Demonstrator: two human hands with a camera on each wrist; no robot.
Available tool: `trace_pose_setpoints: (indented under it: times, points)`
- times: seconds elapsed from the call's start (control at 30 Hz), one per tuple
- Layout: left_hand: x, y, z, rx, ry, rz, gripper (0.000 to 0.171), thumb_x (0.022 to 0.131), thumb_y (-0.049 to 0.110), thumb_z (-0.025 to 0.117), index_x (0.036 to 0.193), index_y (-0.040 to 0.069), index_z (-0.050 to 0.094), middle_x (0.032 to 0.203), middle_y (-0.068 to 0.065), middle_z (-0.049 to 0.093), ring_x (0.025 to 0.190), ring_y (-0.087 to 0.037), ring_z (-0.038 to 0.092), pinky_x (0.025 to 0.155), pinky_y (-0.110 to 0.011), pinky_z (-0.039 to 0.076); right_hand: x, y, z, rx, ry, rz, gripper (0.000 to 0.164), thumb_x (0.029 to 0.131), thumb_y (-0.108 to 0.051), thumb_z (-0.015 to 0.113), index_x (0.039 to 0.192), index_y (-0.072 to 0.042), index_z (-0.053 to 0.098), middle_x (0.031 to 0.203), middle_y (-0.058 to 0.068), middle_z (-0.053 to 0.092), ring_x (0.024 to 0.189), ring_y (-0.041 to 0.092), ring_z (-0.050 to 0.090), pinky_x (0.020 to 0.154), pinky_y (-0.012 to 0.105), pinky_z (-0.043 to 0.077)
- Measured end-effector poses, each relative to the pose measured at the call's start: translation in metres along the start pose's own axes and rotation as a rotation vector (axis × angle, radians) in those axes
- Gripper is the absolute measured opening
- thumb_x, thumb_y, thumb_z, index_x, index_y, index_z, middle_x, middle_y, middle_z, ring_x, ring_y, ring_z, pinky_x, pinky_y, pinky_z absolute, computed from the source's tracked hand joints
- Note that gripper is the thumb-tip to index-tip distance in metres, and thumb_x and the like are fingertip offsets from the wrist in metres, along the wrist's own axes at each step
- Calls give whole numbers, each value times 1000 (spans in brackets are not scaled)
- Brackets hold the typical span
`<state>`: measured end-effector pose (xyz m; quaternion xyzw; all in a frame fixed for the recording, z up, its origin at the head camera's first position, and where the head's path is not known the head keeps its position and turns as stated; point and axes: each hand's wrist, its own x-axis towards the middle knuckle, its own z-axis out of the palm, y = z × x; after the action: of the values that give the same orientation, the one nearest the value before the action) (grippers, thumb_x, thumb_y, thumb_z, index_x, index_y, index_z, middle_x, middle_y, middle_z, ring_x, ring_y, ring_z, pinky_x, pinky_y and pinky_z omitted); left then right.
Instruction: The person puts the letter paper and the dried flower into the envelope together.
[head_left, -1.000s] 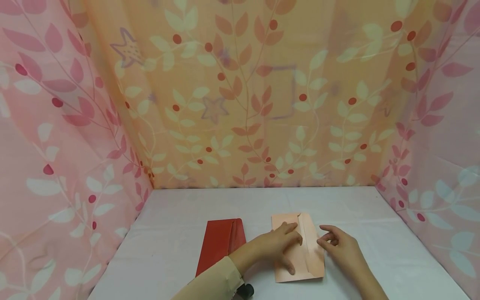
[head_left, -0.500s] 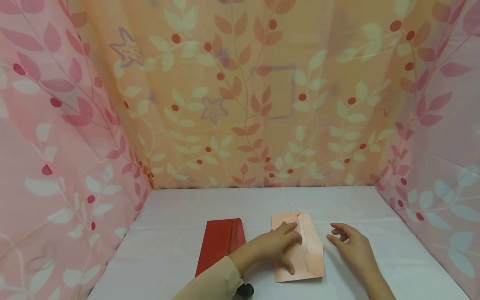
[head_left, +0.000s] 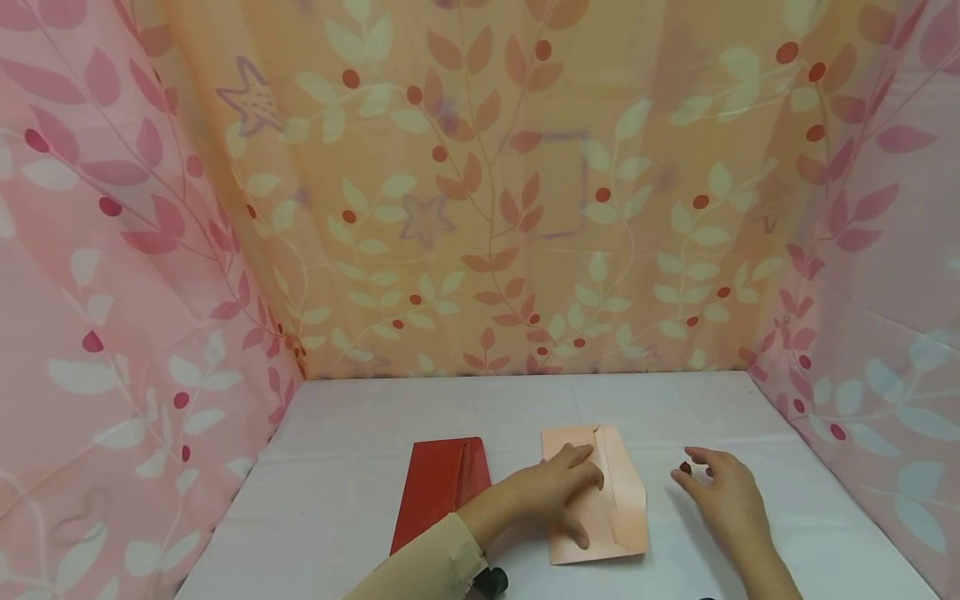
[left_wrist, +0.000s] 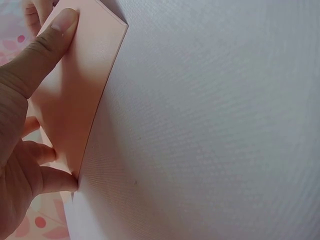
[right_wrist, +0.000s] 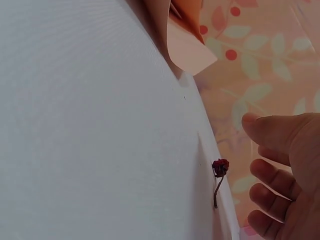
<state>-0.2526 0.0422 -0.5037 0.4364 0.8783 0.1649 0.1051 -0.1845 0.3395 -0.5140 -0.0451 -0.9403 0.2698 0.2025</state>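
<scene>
A pale pink envelope (head_left: 628, 529) lies on the table with its flap spread out to the right. My left hand (head_left: 558, 492) rests on it, fingers spread; in the left wrist view the thumb (left_wrist: 47, 50) presses on the paper while other fingertips meet its edge. To the right of the envelope is my right hand (head_left: 723, 496), thumb and fingers apart. A small dried red rosebud (right_wrist: 220, 167) with a short stem shows in front of that hand, apart from the fingers in the right wrist view. Whether it touches the table I cannot tell.
A red envelope (head_left: 431, 483) lies to the left, partly covered by my left forearm. A black object (head_left: 491, 581) shows beneath the left cuff. Patterned curtains (head_left: 480, 250) stand behind the white table (head_left: 352, 408) and on both sides.
My right hand has moved right, away from the pink envelope's flap, and its fingers have parted. The rosebud now shows by its thumb. My left hand stays in place.
</scene>
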Motion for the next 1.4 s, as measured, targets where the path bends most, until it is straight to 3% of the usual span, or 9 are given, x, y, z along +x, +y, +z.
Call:
trace_pose_setpoints:
  times: [0.23,0.4,0.6,1.07,1.4]
  points:
    - [-1,1,-1,-1,-1,1,74,67,58,89,128,40,50,169,6,20,157,-34,20,111,-59,42,0,12,-5,-76,-92,103,62,88,-42,79,128,3,64,112,26,71,107,53,61,80,63,49]
    - [-1,1,0,-7,3,3,74,67,57,89,127,40,50,169,5,21,156,-35,21,111,-62,40,2,18,-8,-93,-169,166,68,87,-49,77,128,4,64,110,25,72,101,49,66,68,55,52]
    - [-1,2,0,-3,4,2,74,67,58,89,128,41,50,169,6,20,157,-34,20,111,-61,40,3,22,-8,-101,-218,202,68,85,-53,78,123,2,68,106,19,74,97,43,68,66,51,46]
    - [1,2,-2,0,-1,-3,74,67,57,90,127,41,50,168,6,21,157,-35,20,111,-62,40,5,28,3,-89,-170,262,33,94,-31,71,113,-5,74,90,1,76,92,37,69,70,46,37]
    - [0,4,-2,13,0,0,75,67,58,90,127,40,50,168,4,21,156,-36,22,110,-64,40,5,27,4,-74,-143,272,28,96,-27,68,112,-5,73,89,2,75,88,33,68,72,47,36]
